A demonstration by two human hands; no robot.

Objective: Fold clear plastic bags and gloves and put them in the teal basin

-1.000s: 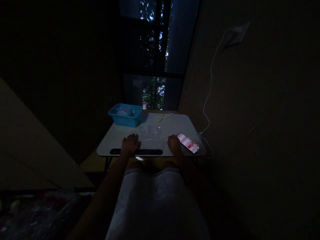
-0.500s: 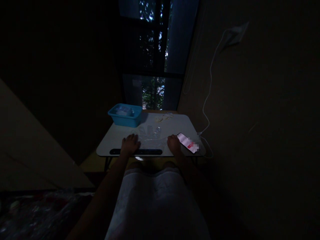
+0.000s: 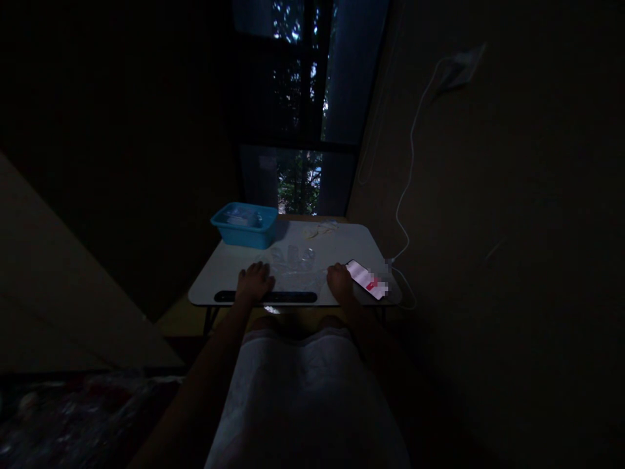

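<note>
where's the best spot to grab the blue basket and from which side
Probably the near long rim of the blue basket, coming from the person's side with the left hand, the closer one. The basket stands upright on the table, and its walls flare outward towards the top, which should leave room to hook under the rim.

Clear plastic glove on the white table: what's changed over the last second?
No clear move, grasp or release; any shift in the clear plastic glove is too faint to tell. The bare left hand, bare right hand, blue plastic basket and pink-lit phone stayed put.
</note>
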